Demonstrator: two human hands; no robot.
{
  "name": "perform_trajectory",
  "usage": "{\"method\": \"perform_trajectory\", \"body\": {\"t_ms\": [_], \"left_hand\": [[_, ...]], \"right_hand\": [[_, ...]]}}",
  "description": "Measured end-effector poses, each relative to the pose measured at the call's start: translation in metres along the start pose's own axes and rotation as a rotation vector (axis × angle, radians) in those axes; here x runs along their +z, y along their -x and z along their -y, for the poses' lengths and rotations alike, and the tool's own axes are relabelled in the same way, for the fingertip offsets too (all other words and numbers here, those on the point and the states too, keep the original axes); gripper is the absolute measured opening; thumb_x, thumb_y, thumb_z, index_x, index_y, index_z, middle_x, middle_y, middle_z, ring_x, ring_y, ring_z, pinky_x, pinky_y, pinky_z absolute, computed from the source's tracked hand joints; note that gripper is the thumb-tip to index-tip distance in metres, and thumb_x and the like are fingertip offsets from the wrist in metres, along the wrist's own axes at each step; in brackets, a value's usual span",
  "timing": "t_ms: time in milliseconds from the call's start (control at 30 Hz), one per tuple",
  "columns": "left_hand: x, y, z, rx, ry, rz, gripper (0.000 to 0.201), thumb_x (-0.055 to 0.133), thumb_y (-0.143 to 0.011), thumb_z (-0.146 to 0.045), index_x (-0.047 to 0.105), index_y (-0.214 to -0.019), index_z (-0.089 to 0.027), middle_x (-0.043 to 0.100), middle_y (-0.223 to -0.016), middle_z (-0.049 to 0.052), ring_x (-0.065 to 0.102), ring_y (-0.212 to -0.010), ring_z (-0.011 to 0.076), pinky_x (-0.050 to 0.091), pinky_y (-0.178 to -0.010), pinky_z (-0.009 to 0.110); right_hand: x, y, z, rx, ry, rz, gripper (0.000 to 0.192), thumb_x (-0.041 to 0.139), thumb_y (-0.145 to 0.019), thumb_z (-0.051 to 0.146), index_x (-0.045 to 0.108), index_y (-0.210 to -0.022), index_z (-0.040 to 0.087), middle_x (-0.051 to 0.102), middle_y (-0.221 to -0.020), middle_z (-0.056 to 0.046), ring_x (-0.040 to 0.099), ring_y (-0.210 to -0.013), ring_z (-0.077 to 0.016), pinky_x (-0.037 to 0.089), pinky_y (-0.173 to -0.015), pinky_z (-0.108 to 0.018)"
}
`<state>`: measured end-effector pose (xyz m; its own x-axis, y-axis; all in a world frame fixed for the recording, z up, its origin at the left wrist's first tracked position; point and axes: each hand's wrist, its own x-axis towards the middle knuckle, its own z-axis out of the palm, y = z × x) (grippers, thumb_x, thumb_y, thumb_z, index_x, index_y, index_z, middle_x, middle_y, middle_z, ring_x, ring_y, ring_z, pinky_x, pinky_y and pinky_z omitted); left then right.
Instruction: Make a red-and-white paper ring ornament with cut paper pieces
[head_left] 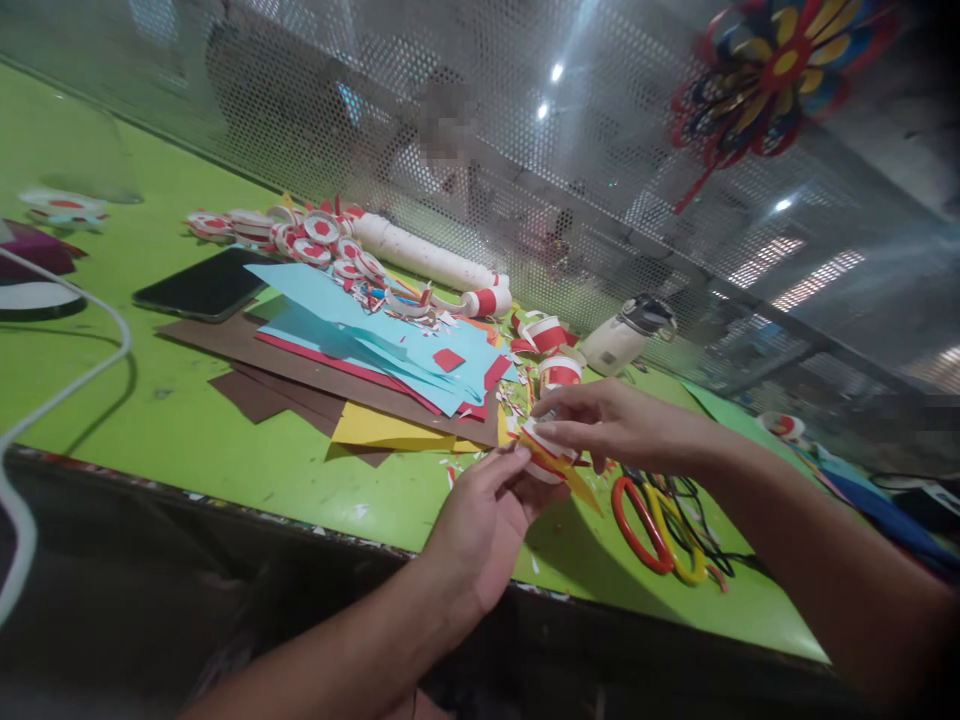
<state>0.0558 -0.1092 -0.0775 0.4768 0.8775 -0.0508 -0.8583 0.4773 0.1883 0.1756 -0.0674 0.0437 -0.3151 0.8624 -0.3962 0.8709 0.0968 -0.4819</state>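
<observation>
Over the front of the green table, my left hand (487, 520) holds a small white paper cup (544, 462) with red and yellow paper pieces on it. The thumb presses on its near side and the fingers curl beneath. My right hand (592, 420) comes in from the right with bent fingers touching the cup's upper side. Whether those fingers pinch a small piece is hidden. Just behind the hands stands another cup with a red band (560, 372). Scissors with red and yellow handles (660, 530) lie right of the hands beside black cords.
Left of my hands lie stacked blue (375, 335), brown and yellow paper sheets, with a black phone (202, 285) beyond. Decorated red-and-white discs (319, 235), a white roll (427, 250) and a bottle (626, 335) stand along the perforated screen (510, 150). A white cable (71, 395) crosses the left side.
</observation>
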Motion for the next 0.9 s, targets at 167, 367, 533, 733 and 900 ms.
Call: {"method": "perform_trajectory", "body": {"t_ms": [167, 367, 533, 733, 900], "left_hand": [[0.007, 0.008, -0.003, 0.037, -0.053, 0.07, 0.016, 0.056, -0.082, -0.014, 0.062, -0.096, -0.011, 0.064, -0.094, 0.008, 0.059, -0.085, 0.0138, 0.047, -0.081, 0.029], [0.011, 0.015, -0.001, 0.022, -0.118, 0.077, 0.024, 0.058, -0.081, -0.012, 0.059, -0.105, -0.011, 0.062, -0.106, 0.011, 0.059, -0.086, 0.014, 0.048, -0.078, 0.028], [0.009, 0.016, -0.001, 0.001, -0.154, 0.108, 0.025, 0.057, -0.082, -0.015, 0.061, -0.107, -0.012, 0.064, -0.107, 0.011, 0.06, -0.091, 0.017, 0.048, -0.079, 0.029], [0.008, 0.017, -0.002, 0.0, -0.177, 0.109, 0.023, 0.058, -0.081, -0.017, 0.064, -0.102, -0.012, 0.065, -0.106, 0.011, 0.06, -0.097, 0.0201, 0.046, -0.085, 0.032], [0.008, 0.02, -0.004, -0.007, -0.23, 0.097, 0.026, 0.059, -0.08, -0.014, 0.062, -0.106, -0.013, 0.065, -0.108, 0.01, 0.06, -0.098, 0.0199, 0.045, -0.088, 0.032]], "right_hand": [[0.009, 0.022, -0.008, -0.088, -0.001, -0.191, 0.039, 0.054, -0.082, 0.048, 0.062, -0.107, 0.02, 0.062, -0.079, -0.004, 0.057, -0.069, -0.0146, 0.047, -0.058, -0.025], [0.022, 0.046, -0.004, -0.094, 0.08, -0.327, 0.041, 0.055, -0.083, 0.044, 0.057, -0.116, 0.021, 0.063, -0.094, -0.006, 0.059, -0.081, -0.0173, 0.049, -0.065, -0.028], [0.028, 0.05, -0.003, -0.054, 0.13, -0.372, 0.047, 0.054, -0.083, 0.046, 0.053, -0.123, 0.022, 0.063, -0.095, -0.006, 0.059, -0.076, -0.016, 0.049, -0.062, -0.028], [0.032, 0.052, -0.008, -0.074, 0.107, -0.371, 0.041, 0.056, -0.083, 0.043, 0.055, -0.118, 0.022, 0.064, -0.093, -0.004, 0.06, -0.076, -0.0156, 0.05, -0.062, -0.027], [0.04, 0.058, -0.008, -0.13, 0.142, -0.417, 0.034, 0.059, -0.082, 0.039, 0.057, -0.113, 0.024, 0.062, -0.098, -0.005, 0.059, -0.073, -0.0139, 0.051, -0.061, -0.026]]}}
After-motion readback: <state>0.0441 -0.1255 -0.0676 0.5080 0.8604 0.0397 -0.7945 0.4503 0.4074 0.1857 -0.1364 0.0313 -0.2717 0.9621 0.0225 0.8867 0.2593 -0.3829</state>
